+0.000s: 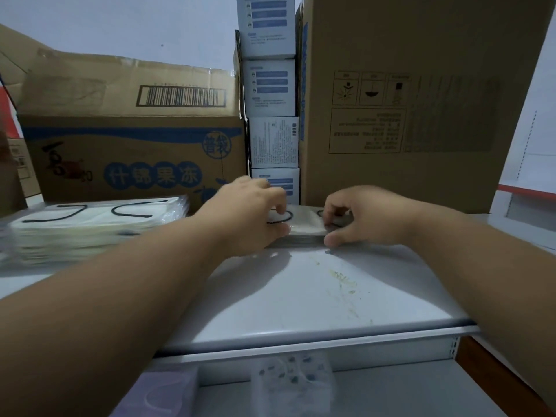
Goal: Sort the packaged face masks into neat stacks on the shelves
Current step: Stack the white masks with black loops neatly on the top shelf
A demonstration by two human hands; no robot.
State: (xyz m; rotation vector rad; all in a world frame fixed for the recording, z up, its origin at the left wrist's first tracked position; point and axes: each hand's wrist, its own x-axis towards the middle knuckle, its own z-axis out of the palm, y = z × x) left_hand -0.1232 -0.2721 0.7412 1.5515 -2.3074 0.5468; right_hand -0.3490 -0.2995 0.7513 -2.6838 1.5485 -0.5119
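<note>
A small stack of packaged white face masks with black ear loops [304, 222] lies on the white shelf [316, 296], in front of the boxes. My left hand [249, 215] grips its left end, thumb at the front edge and fingers curled over the top. My right hand [358, 218] pinches its right end the same way. A taller stack of the same packaged masks [90, 224] sits at the left of the shelf, apart from both hands.
Behind stand a printed cardboard box [132, 152], a column of white and blue small boxes [272, 115] and a tall carton [406, 100]. On the lower shelf [406, 389] lie a purple mask pack [156, 395] and a patterned mask pack [293, 383].
</note>
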